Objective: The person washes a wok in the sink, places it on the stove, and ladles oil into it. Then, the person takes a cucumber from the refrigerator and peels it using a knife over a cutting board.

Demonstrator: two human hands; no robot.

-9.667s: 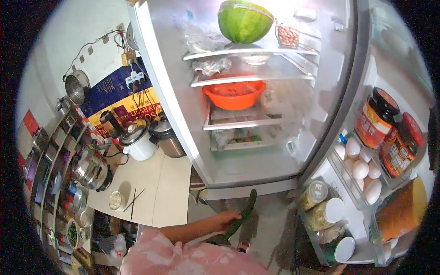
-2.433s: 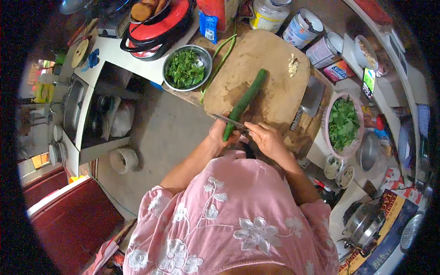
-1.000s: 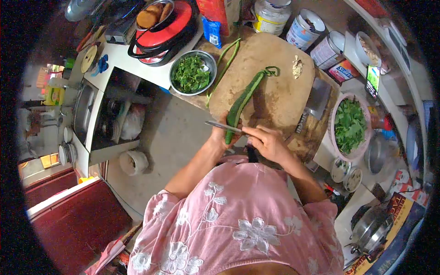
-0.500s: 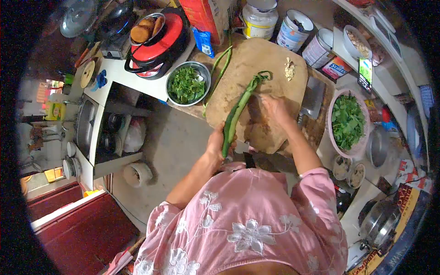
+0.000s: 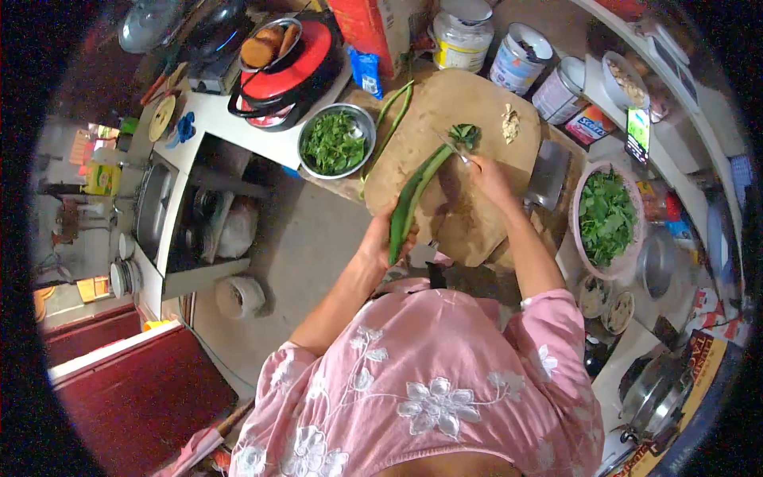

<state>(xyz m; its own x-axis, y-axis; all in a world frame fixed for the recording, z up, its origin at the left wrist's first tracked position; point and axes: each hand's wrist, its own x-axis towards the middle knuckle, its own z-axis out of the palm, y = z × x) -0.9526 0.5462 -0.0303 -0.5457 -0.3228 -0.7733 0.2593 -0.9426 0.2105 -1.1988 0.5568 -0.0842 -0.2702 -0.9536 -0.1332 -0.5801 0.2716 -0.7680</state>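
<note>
My left hand is wrapped round the lower end of a partly peeled cucumber, which slants up over a wooden cutting board. Pale green strips run along its dark skin. My right hand grips a small knife, its blade at the cucumber's far end. Beside the blade lies a small heap of green peelings. Chopped garlic sits further right on the board.
A metal bowl of chopped greens and long green beans are left of the board. A cleaver and a pink basket of leaves are at the right. Behind stand several tins and a red-lidded pot.
The cucumber, whole earlier, now has peeled strips, and peelings lie at its far end. My right hand has moved with the knife from the near end to the far end.
</note>
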